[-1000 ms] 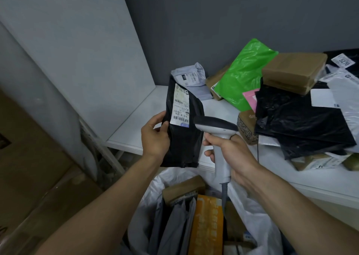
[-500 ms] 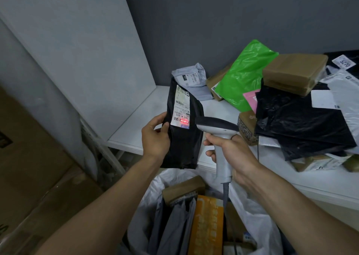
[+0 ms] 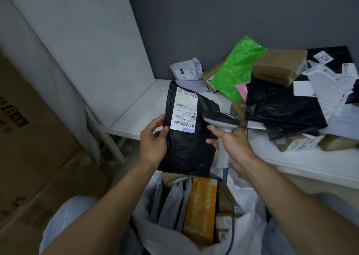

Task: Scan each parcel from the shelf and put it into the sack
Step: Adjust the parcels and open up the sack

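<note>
Red scan beam gone, black poly parcel (image 3: 186, 148) lowered: long axis upright, left hand (image 3: 153, 144) pinching its left edge, directly above white sack (image 3: 155, 233); right hand (image 3: 233, 146) grips barcode scanner (image 3: 219, 117) alongside.

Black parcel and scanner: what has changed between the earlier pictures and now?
The black parcel has come lower and nearer, its bottom edge now over the sack. The red scan light that lay on its label half a second ago is gone. The left hand still grips the parcel's left edge, the right hand still holds the scanner beside it; the pile on the shelf lies as before.
</note>
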